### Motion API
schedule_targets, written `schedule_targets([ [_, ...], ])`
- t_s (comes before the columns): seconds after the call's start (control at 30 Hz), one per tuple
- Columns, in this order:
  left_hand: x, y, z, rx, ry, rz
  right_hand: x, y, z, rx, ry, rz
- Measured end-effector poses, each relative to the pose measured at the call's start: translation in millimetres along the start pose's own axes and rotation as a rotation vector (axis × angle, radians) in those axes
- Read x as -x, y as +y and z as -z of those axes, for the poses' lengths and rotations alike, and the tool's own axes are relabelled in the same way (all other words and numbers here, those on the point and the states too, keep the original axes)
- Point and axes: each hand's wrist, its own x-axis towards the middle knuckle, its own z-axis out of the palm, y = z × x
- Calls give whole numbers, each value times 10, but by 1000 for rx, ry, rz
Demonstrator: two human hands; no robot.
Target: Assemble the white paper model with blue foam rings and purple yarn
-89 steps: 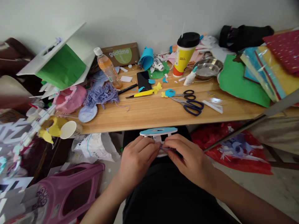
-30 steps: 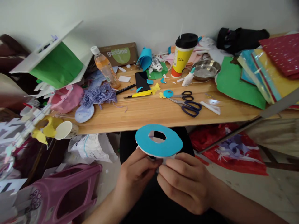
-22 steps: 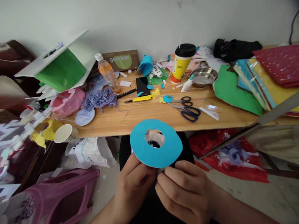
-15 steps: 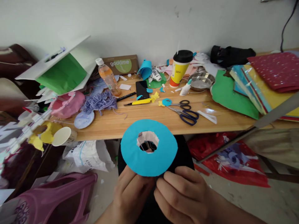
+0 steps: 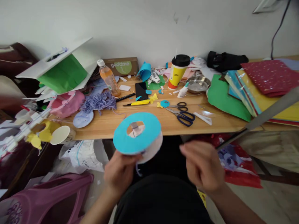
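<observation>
My left hand (image 5: pixel 121 169) grips a paper spool with a flat blue ring (image 5: pixel 149 132) on top and a white disc (image 5: pixel 154 148) below. The spool is tilted, held just off the table's front edge, and the table shows through its centre hole. From its underside hangs a short piece of purple yarn (image 5: pixel 138 170). To the right, apart from the spool, is my right hand (image 5: pixel 204 165), its fingers curled together and slightly blurred. Whatever is between those fingers, if anything, cannot be made out.
On the wooden table (image 5: pixel 102 127) lie scissors (image 5: pixel 185 118), a yellow craft knife (image 5: pixel 140 102), a phone (image 5: pixel 141 90) and purple yarn (image 5: pixel 100 101). A drink bottle (image 5: pixel 109 79), yellow cup (image 5: pixel 177 73) and metal bowl (image 5: pixel 198 84) stand behind. A pink stool (image 5: pixel 51 193) is lower left.
The spool has moved up and left and tilted, so its white lower disc shows. My right hand has come away from its edge toward the right; my left hand still holds it.
</observation>
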Motion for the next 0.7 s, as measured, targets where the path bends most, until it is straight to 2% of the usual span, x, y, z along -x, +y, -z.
schedule_targets([
  [0.1,-221,-263,-140,85,129,-26,-298,534,-48,121,-71,-240],
  [0.17,-354,-283,-134,74,189,-68,-434,806,-100,193,-104,-344],
  [0.23,-465,-241,-68,41,179,-116,-511,993,-157,234,-123,-387],
  [0.3,-567,-190,25,8,91,-116,-554,1113,-195,267,-160,-409],
  [0.37,-667,-159,120,-37,-66,-93,-591,1191,-196,295,-226,-410],
  [0.47,-805,-148,235,-121,-224,-110,-659,1263,-142,315,-341,-353],
  [0.6,-944,-167,305,-177,-340,-199,-706,1307,9,306,-449,-262],
  [0.7,-1036,-228,273,-180,-346,-181,-628,1309,209,251,-477,-234],
])
